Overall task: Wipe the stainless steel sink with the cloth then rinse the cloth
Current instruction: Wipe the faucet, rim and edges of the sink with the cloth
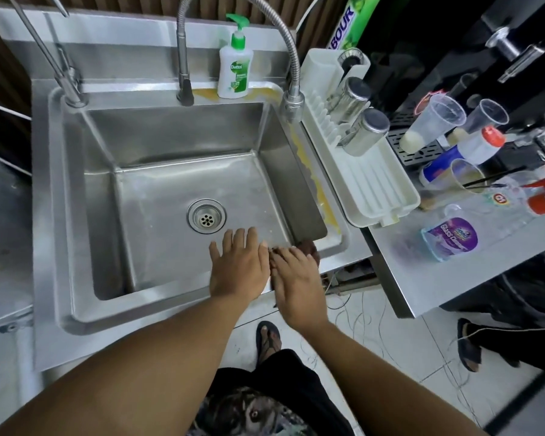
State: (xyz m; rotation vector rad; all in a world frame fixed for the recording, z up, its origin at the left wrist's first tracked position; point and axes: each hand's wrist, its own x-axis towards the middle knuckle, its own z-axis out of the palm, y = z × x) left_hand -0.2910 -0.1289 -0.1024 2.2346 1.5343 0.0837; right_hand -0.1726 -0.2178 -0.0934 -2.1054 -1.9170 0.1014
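Sink [170, 133] floor lay free from centre toward 9 and 12 o'clock; drain [206, 218] flush. Left hand [236, 265] and right hand [296, 278], flat on cloth [310, 248], filled 5 o'clock corner. Back rim at 12 blocked: left tap [73, 89], middle tap [184, 86], soap bottle [235, 70]. Hose spout [291, 102] overhung 2 o'clock corner. Dish rack [381, 190] crowded 3 o'clock rim.

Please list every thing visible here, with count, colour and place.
stainless steel sink: one, silver, centre
dark brown cloth: one, front right sink corner
white pump soap bottle: one, green top, back ledge
flexible metal tap: one, silver, back ledge
white plastic dish rack: one, right of sink
steel tumblers: three, silver, in rack
purple-labelled glass cleaner bottle: one, right counter
left hand: one, open, over sink front
right hand: one, pressing the cloth
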